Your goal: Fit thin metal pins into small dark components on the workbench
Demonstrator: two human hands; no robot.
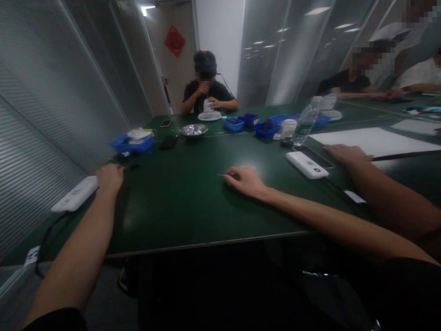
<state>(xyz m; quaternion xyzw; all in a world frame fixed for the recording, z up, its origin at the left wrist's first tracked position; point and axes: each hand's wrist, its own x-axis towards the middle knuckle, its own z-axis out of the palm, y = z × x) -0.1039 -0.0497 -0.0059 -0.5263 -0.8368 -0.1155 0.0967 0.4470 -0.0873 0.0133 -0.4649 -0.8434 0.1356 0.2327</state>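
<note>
My left hand (110, 177) rests at the left edge of the dark green table (186, 211), fingers curled closed. It touches the end of a white power bank (74, 195) with a black cable; whether it holds anything is hidden. My right hand (245, 180) lies near the table's middle, its fingers pinched on a thin metal tool (224, 174) that points left.
Another person's hand (344, 154) lies flat at the right by a white power bank (308, 164), a phone and a white sheet (368, 140). Farther back are blue trays (131, 143), a metal bowl (194, 130), a water bottle (306, 122) and a seated person (206, 89).
</note>
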